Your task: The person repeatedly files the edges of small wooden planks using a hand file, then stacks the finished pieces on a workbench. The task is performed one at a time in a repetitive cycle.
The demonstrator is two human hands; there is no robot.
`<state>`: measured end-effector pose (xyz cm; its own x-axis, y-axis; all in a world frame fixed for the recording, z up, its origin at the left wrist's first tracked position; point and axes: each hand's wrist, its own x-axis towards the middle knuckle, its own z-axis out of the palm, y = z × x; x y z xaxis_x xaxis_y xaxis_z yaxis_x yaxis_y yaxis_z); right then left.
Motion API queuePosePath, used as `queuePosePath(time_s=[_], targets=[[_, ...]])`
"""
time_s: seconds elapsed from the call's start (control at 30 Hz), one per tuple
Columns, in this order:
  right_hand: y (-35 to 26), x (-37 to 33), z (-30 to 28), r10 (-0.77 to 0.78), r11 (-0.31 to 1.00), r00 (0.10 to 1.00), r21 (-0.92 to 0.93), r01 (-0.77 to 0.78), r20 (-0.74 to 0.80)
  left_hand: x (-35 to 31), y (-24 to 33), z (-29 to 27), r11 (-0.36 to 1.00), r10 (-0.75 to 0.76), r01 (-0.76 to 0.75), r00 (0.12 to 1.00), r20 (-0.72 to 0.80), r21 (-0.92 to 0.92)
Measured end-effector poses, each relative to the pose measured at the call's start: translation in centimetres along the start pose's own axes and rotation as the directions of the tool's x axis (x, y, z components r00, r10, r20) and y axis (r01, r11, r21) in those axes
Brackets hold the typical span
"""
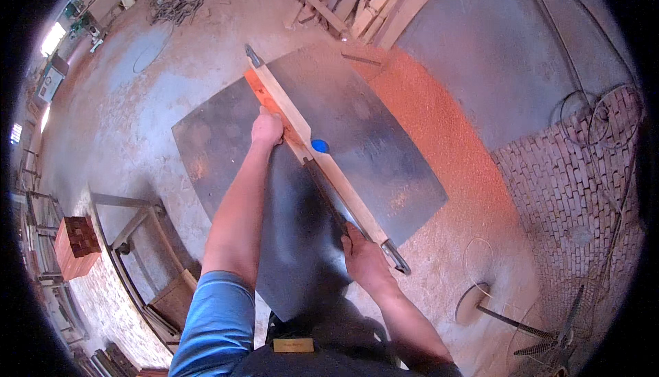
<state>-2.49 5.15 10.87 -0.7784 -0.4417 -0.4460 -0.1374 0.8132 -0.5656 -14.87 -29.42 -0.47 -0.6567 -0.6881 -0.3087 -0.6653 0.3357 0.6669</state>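
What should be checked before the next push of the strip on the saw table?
1. Left hand on the wood strip near its far end: ok.
2. Right hand at the strip's near end: ok.
3. Strip lying against the fence: ok.
4. Blue disc sitting right by the strip: not ok.
5. Blade position: cannot tell.
6. Sawdust piled beside the table: not ok.

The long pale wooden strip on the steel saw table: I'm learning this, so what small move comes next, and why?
Probably slide the long pale wooden strip a little further along the wooden fence. The left hand presses its far part and the right hand holds its near end, so both are placed to push, and much of the strip lies ahead of the blue disc.
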Motion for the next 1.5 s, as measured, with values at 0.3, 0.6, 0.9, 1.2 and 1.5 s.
queuePosePath(time_s=[0.3,0.6,0.9,1.2,1.5], targets=[[-4.8,5.0,0.6,-0.026,1.0,1.0,0.012,0.026,0.003,2.4,3.9,-4.1,0.992,-0.128,0.124,0.97,0.208,0.031],[6.0,-5.5,5.2,-0.039,0.997,0.998,0.064,0.036,0.042,-8.2,-6.3,-8.1,0.417,0.293,0.206,0.892,0.345,-0.885],[15.9,-3.7,7.3,-0.291,0.956,0.955,-0.058,0.289,-0.047,-31.2,-21.2,-11.5,0.353,-0.241,0.018,0.968,-0.073,-0.935],[9.6,-6.9,2.3,-0.213,0.975,0.977,0.074,0.21,0.032,-53.5,-35.4,-19.2,0.676,-0.705,0.087,0.369,-0.606,-0.732],[3.9,-4.5,5.4,-0.402,0.91,0.904,-0.044,0.412,0.143,-72.4,-44.7,-26.5,0.503,-0.686,0.522,-0.243,-0.686,-0.689]])
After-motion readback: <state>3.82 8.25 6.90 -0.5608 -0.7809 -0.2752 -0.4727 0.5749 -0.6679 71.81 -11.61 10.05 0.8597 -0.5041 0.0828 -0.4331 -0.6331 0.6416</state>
